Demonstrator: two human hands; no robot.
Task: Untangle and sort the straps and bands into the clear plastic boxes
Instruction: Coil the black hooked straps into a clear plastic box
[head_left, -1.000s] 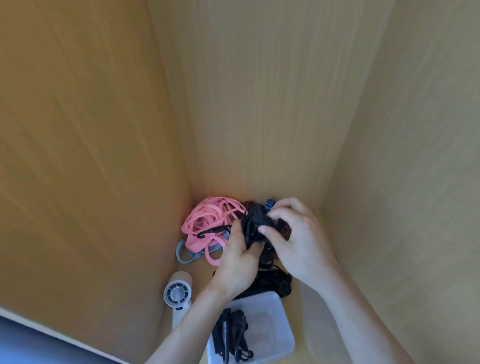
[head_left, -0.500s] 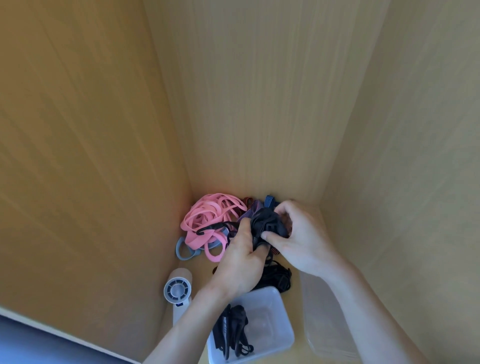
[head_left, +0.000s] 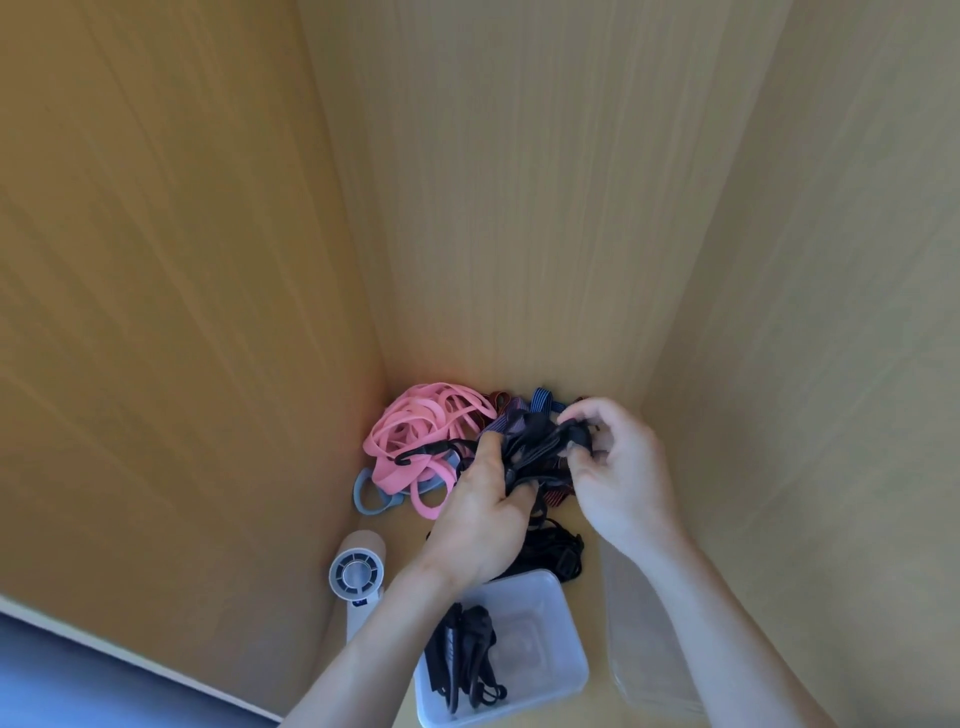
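My left hand (head_left: 480, 514) grips a tangled bunch of black straps (head_left: 540, 447) at its lower end. My right hand (head_left: 615, 467) pinches the same bunch at its upper right. A black strap with a hook (head_left: 421, 453) trails left from the bunch over a pile of pink bands (head_left: 415, 431). Striped purple, blue and red straps (head_left: 540, 402) lie behind the bunch. More black straps (head_left: 553, 553) lie on the floor under my hands. A clear plastic box (head_left: 545, 670) in front holds black straps (head_left: 465, 649). A second clear box (head_left: 649, 649) stands to its right.
A grey band (head_left: 371, 496) lies under the pink pile. A small white hand-held fan (head_left: 358, 577) lies at the left of the boxes. Wooden walls (head_left: 519, 208) close the space at the left, back and right.
Both hands have pulled the black bunch apart: my right hand has shifted right and up, my left hand keeps its grip lower down. The hooked strap stretches further left.
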